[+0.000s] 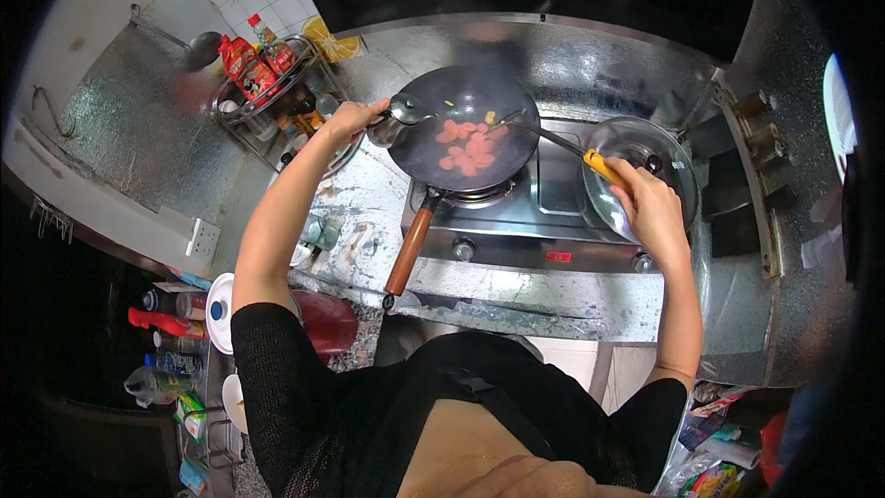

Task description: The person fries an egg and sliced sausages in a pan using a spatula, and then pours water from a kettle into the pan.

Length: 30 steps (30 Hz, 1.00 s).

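Note:
A dark wok (421,159) sits over the left burner, its brown wooden handle (412,254) pointing towards me. Pink round slices (468,149), like sausage, lie in it with a few small yellow bits. At the wok's left rim, my left hand (358,117) is closed on the handle of a small lidded oil pot (404,111), its spout over the wok. My right hand (653,210) grips the yellow handle of a spatula (559,140). The spatula's head rests in the wok, touching or close to the slices at the right side.
A glass lid (608,134) lies on the right burner of the gas stove (553,186), beneath my right hand. To the left stands a rack (267,101) with sauce bottles and pouches. A ladle (198,51) hangs on the left wall. Bottles (175,360) crowd a lower shelf.

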Motion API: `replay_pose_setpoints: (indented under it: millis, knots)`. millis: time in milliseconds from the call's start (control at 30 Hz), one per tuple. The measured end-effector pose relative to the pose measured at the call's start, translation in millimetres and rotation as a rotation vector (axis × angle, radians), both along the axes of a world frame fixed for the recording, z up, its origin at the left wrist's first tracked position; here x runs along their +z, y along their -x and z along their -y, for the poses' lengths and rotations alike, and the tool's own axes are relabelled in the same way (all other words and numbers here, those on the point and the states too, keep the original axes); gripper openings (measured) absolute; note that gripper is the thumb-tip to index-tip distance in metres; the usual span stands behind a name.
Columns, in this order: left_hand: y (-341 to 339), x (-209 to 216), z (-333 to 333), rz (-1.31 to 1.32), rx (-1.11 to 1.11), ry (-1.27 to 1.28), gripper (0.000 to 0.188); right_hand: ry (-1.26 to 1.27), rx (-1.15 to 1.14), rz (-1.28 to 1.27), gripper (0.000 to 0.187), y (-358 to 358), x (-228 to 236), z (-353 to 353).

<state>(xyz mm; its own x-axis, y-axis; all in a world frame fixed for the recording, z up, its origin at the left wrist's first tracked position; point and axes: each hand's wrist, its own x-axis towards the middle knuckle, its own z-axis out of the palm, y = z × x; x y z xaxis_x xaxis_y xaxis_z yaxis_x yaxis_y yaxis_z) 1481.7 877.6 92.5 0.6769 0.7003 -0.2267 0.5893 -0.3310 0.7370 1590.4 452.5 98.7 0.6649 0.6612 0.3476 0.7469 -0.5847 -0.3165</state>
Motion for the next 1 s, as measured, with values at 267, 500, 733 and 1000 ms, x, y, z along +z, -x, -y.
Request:
replay_pose_setpoints:
  millis: [267,500,733,1000]
  knots:
    - [-1,-7,-5,0.025,0.028,0.104,0.052,-0.016,0.055,0.047,0.026,-10,-7,6]
    - [37,-23,-18,0.227,0.167,0.433,0.050,0.066,0.162,0.000,0.024,-17,0,2]
    - [129,-57,-5,0.676,0.277,0.840,0.045,0.140,0.196,-0.004,0.025,-26,-21,-58]
    - [198,-233,8,0.806,0.715,0.510,0.039,0.039,0.240,0.009,0.029,-20,-69,-95]
